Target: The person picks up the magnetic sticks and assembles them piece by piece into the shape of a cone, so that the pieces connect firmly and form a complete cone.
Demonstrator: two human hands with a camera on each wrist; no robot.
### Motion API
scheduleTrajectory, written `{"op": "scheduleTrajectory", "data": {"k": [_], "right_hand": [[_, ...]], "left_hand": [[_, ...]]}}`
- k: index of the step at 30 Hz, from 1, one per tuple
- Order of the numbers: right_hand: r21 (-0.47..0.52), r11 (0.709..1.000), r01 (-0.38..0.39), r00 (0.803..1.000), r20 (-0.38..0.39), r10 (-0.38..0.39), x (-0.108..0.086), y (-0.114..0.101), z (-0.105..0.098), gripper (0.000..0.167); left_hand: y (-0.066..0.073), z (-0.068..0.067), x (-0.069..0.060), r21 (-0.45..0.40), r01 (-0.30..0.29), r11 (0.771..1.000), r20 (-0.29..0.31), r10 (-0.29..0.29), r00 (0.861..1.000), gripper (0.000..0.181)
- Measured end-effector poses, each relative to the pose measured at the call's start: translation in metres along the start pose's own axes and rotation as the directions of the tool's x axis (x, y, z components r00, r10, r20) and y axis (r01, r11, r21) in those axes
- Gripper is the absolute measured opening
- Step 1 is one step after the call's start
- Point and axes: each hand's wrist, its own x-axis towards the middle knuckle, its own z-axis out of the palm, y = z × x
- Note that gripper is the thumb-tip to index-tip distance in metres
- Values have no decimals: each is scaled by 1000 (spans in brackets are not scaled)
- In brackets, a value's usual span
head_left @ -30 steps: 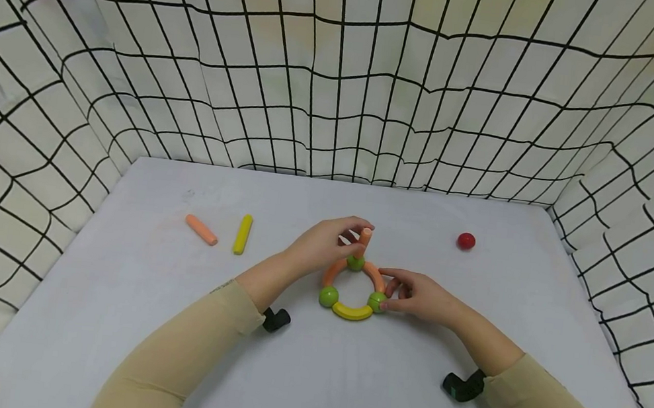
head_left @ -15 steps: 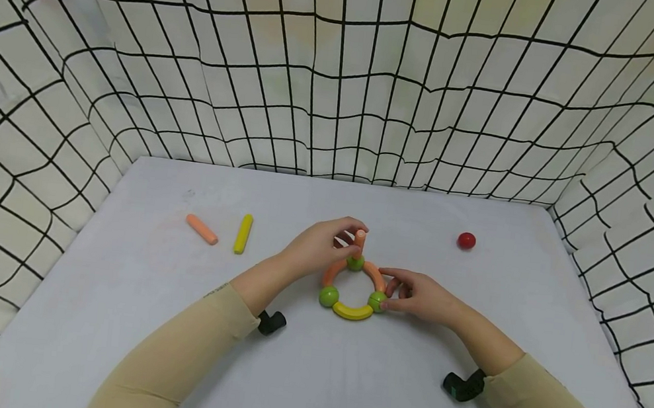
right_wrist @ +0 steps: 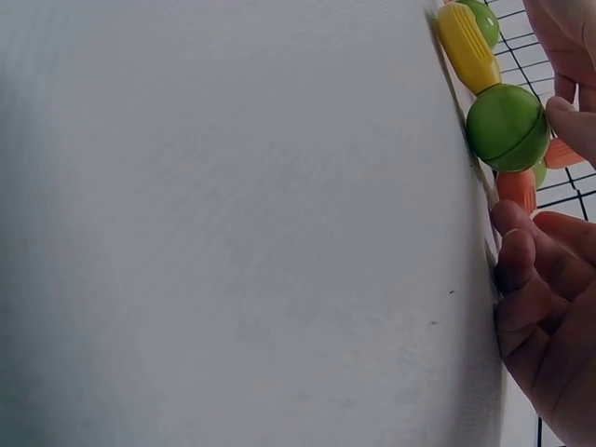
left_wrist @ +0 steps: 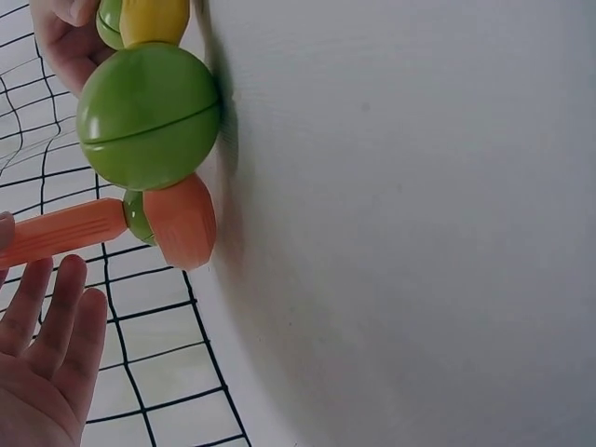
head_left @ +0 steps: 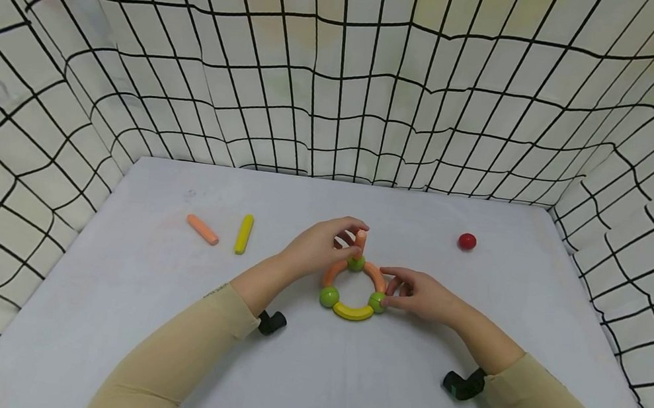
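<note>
A ring (head_left: 353,312) of curved orange and yellow pieces joined by green balls lies on the table. From its far green ball (head_left: 356,263) an orange stick (head_left: 361,242) stands up. My left hand (head_left: 323,243) pinches this stick between thumb and fingers; the left wrist view shows the stick (left_wrist: 65,231) meeting the ball, its other fingers loosely extended. My right hand (head_left: 421,297) holds the ring's right side, thumb on the right green ball (head_left: 376,301) and index finger by the curved orange piece (head_left: 375,277). In the right wrist view the thumb touches that ball (right_wrist: 508,128).
To the left lie a loose orange stick (head_left: 202,229) and a yellow stick (head_left: 244,234). A red ball (head_left: 467,242) sits at the back right. Black netting (head_left: 336,112) over white walls encloses the table's (head_left: 307,388) back and sides.
The orange stick has gone from leaning right to nearly upright, as my left hand shifted slightly left. My right hand and the ring have barely moved.
</note>
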Motion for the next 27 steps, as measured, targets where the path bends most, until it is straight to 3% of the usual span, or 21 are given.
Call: {"op": "scheduleTrajectory", "data": {"k": [8, 16, 21, 27], "right_hand": [[9, 1000, -8, 999, -38, 9, 2, -2, 1, 52], [6, 999, -43, 997, -69, 43, 9, -3, 1, 48], [4, 999, -49, 996, -79, 49, 12, -6, 1, 48], [7, 997, -76, 994, -83, 76, 15, -8, 1, 47]], "left_hand": [[-3, -2, -8, -9, 11, 1000, -29, -11, 1000, 39], [-9, -7, -25, 32, 48, 998, -44, -47, 998, 37], [-15, -12, -42, 104, 54, 993, -17, -53, 998, 33], [-19, -15, -63, 173, 95, 980, 47, -105, 993, 30]]}}
